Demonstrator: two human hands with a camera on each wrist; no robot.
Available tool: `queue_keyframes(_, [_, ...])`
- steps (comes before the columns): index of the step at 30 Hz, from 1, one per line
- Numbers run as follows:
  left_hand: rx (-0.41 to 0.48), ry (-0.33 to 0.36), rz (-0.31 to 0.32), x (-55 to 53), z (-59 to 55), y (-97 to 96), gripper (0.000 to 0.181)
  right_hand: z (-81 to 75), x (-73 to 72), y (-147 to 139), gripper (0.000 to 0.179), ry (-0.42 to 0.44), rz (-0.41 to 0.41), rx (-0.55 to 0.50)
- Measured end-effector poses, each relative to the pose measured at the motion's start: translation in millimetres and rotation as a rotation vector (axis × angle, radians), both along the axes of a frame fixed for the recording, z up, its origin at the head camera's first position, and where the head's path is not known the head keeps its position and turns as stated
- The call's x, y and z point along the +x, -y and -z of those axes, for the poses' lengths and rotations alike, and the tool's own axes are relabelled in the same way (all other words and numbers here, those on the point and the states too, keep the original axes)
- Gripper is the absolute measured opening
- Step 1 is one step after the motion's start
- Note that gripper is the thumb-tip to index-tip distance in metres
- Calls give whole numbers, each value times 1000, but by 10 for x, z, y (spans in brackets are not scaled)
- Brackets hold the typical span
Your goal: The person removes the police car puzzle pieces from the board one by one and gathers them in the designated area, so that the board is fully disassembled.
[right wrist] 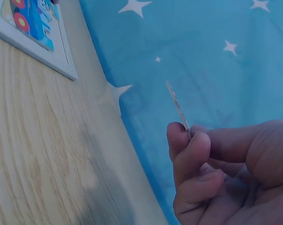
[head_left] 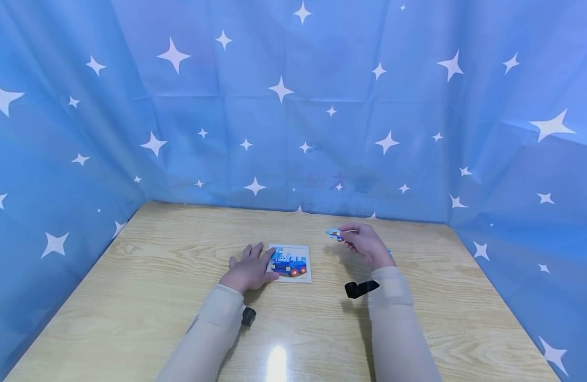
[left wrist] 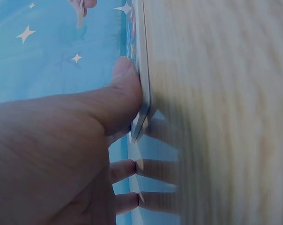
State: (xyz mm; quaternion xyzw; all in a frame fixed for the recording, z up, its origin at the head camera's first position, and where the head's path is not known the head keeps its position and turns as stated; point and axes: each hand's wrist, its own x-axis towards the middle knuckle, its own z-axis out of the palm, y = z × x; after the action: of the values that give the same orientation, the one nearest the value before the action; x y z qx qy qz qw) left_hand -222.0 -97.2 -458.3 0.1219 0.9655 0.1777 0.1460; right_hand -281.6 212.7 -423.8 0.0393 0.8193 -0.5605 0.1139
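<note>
A square jigsaw board (head_left: 309, 265) with a light frame and a blue cartoon train picture lies flat on the table. My left hand (head_left: 249, 269) rests at its left side with the fingers spread. The left thumb (left wrist: 128, 86) lies against the board's edge in the left wrist view. To the right of the board, my right hand (head_left: 365, 245) pinches a jigsaw piece (head_left: 333, 233) above the table. That thin piece (right wrist: 177, 104) is seen edge-on between thumb and fingertips in the right wrist view.
A small blue bit (head_left: 390, 251) shows beside the right wrist, mostly hidden behind it. The wooden table (head_left: 131, 297) ends at a blue curtain (head_left: 283, 127) with white stars at the back and both sides. Black wrist cameras sit on both sleeves.
</note>
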Motion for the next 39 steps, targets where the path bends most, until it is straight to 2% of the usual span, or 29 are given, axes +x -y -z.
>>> queue_keyframes(12, [32, 5, 10, 27, -83, 42, 72, -41, 20, -225, 35, 10, 4, 75])
queue_keyframes(22, [37, 6, 9, 43, -92, 68, 70, -9, 85, -543, 36, 18, 61, 140])
queue_keyframes(32, [31, 2, 11, 27, -72, 74, 70, 140, 67, -655, 25, 15, 102, 310])
queue_keyframes(39, [33, 4, 13, 30, -68, 73, 70, 222, 78, -629, 20, -3, 170, 453])
